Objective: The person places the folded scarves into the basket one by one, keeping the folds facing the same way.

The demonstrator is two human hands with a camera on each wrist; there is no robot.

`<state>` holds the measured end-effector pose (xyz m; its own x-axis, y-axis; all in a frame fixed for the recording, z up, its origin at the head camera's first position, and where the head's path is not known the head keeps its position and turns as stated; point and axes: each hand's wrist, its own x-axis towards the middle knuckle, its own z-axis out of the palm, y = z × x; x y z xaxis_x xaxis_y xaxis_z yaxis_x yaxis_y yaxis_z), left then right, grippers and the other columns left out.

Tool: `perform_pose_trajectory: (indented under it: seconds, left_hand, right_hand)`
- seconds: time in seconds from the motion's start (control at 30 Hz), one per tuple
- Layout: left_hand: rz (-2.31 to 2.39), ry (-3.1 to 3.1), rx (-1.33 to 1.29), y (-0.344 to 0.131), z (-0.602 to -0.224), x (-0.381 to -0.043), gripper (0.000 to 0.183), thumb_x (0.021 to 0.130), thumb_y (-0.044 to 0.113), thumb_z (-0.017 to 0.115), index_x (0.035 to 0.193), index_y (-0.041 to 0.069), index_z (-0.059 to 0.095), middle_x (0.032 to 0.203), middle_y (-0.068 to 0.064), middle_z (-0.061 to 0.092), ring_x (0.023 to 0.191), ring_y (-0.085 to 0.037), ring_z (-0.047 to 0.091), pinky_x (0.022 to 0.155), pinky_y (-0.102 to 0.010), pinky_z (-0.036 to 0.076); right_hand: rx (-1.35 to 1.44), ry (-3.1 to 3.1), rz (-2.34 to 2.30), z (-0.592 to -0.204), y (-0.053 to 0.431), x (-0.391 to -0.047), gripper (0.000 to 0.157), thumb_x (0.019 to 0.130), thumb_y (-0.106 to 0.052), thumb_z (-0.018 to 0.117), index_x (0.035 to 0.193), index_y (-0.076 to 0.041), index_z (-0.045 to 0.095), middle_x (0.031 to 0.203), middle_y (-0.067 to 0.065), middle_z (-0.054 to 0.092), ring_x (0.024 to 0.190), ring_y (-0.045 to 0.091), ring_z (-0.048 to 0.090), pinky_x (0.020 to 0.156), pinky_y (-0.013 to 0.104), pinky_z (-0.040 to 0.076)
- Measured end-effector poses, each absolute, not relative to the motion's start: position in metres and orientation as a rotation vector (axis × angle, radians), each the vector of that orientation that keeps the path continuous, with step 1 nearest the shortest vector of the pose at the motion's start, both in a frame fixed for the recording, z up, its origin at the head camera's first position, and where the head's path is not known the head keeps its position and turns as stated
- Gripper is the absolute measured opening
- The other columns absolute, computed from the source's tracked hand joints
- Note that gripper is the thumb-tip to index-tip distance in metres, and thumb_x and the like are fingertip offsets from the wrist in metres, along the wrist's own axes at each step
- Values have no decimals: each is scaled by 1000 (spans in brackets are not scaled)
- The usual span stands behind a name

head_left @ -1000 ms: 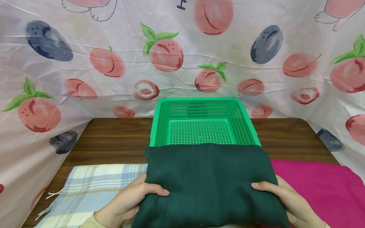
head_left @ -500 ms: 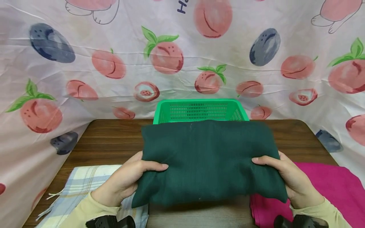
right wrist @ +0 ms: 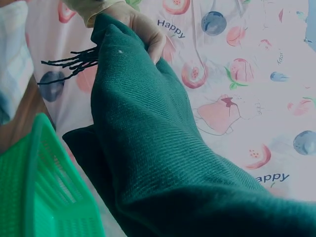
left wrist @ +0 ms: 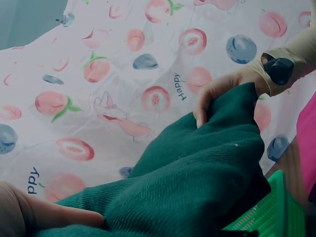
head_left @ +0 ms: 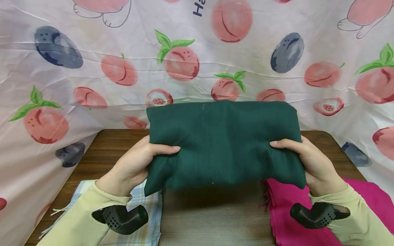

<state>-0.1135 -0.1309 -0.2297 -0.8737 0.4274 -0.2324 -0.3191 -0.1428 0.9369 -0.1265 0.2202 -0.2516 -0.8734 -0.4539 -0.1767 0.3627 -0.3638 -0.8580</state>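
Note:
A dark green folded scarf (head_left: 223, 143) is stretched between my two hands, raised above the table. My left hand (head_left: 130, 165) grips its left end, thumb laid across the front and the other fingers behind. On the opposite end my right hand (head_left: 315, 164) holds on the same way. The right wrist view shows dark tassels (right wrist: 74, 64) hanging from the scarf (right wrist: 138, 123) near the left hand (right wrist: 140, 29). In the head view the scarf hides a green plastic basket; its rim and slatted wall (right wrist: 42, 168) appear below the cloth in the right wrist view.
A light blue and cream plaid scarf (head_left: 147, 212) lies folded on the table at left. At right is a folded magenta scarf (head_left: 289, 212) with fringe. The brown wooden table (head_left: 114, 147) meets a fruit-print curtain (head_left: 129, 92) at the back and sides.
Both hands have raised the green scarf and carried it forward, away from the body. The basket, visible earlier behind it, is now covered in the head view.

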Motion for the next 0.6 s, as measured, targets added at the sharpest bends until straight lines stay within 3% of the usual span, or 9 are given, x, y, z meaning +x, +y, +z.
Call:
perform_pose_trajectory:
  seconds: [0.3, 0.6]
  left_hand:
    - [2131, 1728, 145, -119, -218, -135, 31, 87, 2, 54, 115, 11, 44, 112, 1, 52, 92, -11, 60, 82, -28, 52]
    - [2252, 1774, 133, -110, -227, -158, 23, 88, 0, 52, 107, 12, 49, 97, 7, 60, 82, -6, 63, 77, -24, 53]
  right_hand:
    - [-247, 1371, -2386, -238, 219, -146, 23, 95, -5, 43, 117, -11, 45, 110, 2, 57, 88, 19, 66, 75, 35, 56]
    - [-249, 1426, -2459, -234, 218, -160, 19, 93, -2, 47, 111, -8, 53, 104, 1, 61, 83, 17, 67, 71, 33, 57]
